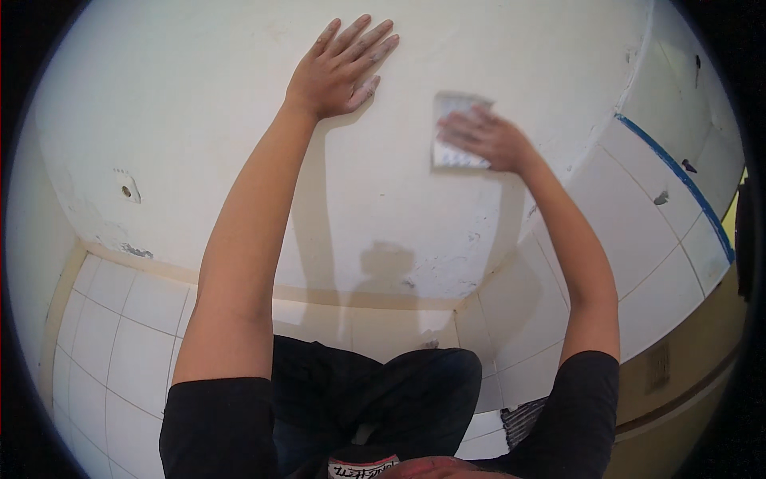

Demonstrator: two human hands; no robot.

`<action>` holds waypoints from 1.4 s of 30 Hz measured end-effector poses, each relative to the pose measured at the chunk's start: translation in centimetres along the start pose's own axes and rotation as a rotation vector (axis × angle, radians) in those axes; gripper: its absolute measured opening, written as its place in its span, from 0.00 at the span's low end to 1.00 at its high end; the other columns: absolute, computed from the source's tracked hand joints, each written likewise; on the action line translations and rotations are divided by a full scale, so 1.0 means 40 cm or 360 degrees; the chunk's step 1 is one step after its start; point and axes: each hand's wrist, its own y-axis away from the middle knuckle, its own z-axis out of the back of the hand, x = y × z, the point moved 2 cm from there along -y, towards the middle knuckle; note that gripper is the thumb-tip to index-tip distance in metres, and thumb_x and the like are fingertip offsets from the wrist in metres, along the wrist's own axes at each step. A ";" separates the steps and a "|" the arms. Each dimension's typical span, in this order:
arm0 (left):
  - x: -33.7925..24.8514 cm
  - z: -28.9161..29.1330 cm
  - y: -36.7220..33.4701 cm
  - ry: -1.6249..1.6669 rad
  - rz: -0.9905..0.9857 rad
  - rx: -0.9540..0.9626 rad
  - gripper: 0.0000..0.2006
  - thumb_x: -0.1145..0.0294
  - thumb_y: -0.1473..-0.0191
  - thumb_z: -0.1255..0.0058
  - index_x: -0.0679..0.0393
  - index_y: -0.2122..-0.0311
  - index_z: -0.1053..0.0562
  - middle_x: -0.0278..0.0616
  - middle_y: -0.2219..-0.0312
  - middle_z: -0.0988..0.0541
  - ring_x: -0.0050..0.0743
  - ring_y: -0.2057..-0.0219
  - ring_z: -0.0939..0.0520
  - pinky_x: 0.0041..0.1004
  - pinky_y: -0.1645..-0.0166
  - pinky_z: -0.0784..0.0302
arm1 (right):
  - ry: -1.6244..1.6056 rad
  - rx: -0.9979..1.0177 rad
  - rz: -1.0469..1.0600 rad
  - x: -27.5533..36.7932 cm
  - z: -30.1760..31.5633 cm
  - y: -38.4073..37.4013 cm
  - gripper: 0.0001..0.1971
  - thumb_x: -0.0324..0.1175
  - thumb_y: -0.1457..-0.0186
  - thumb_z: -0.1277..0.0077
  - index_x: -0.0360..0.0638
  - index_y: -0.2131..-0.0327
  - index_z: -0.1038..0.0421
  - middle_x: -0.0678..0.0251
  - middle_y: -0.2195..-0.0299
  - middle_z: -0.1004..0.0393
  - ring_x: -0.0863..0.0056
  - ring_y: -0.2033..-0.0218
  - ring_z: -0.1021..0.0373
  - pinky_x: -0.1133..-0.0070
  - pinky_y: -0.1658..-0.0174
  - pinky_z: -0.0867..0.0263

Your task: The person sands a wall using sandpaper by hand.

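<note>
Left hand (339, 72) lay flat on white wall (239, 144), grip empty, wide; right hand (487, 140) pressed sanding pad (451, 132). Small wall hole (126, 190) lower left, blue-edged tiles (638, 207) right, tiled floor (120, 335) below.

— What stood on the far left? 
— A small wall fitting (126, 188) with a hole. 
— And right? 
— A blue tape strip (678, 172) ran across white wall tiles (638, 223); a white tiled floor (120, 335) lay near left.
</note>
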 end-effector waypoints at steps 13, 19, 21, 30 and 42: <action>-0.015 0.016 -0.012 0.0029 -0.0016 -0.0088 0.33 0.54 0.39 0.54 0.35 0.29 0.42 0.23 0.29 0.42 0.30 0.29 0.42 0.44 0.24 0.55 | 0.0057 -0.1028 -0.1339 -0.116 0.002 0.027 0.36 0.29 0.42 0.53 0.49 0.29 0.45 0.57 0.27 0.49 0.62 0.26 0.55 0.57 0.26 0.65; -0.012 -0.010 -0.017 0.0035 -0.0008 -0.0065 0.33 0.54 0.39 0.55 0.35 0.28 0.43 0.24 0.29 0.42 0.31 0.28 0.43 0.45 0.24 0.56 | -0.0053 -0.0402 -0.0434 0.123 -0.041 -0.063 0.37 0.38 0.46 0.54 0.53 0.30 0.45 0.69 0.27 0.48 0.67 0.26 0.54 0.60 0.25 0.67; -0.012 -0.009 -0.016 0.0050 -0.0009 -0.0073 0.33 0.54 0.39 0.55 0.35 0.28 0.43 0.24 0.29 0.43 0.31 0.28 0.44 0.45 0.24 0.56 | -0.0010 -0.0299 -0.0216 0.160 -0.040 -0.064 0.38 0.38 0.46 0.54 0.53 0.29 0.46 0.71 0.27 0.47 0.69 0.26 0.53 0.61 0.24 0.66; -0.010 -0.007 -0.017 0.0031 0.0011 -0.0059 0.33 0.54 0.39 0.56 0.36 0.28 0.43 0.24 0.29 0.42 0.31 0.28 0.44 0.45 0.24 0.56 | 0.0065 -0.0214 -0.0303 -0.049 0.032 0.053 0.39 0.37 0.47 0.51 0.58 0.29 0.45 0.72 0.27 0.47 0.72 0.26 0.52 0.61 0.24 0.64; -0.004 -0.009 -0.010 -0.0034 -0.0002 -0.0012 0.34 0.53 0.40 0.54 0.35 0.28 0.43 0.22 0.28 0.45 0.29 0.28 0.44 0.45 0.24 0.53 | 0.0021 -0.0675 -0.1038 -0.114 0.033 0.070 0.40 0.27 0.50 0.51 0.50 0.30 0.43 0.64 0.27 0.47 0.67 0.26 0.52 0.60 0.26 0.63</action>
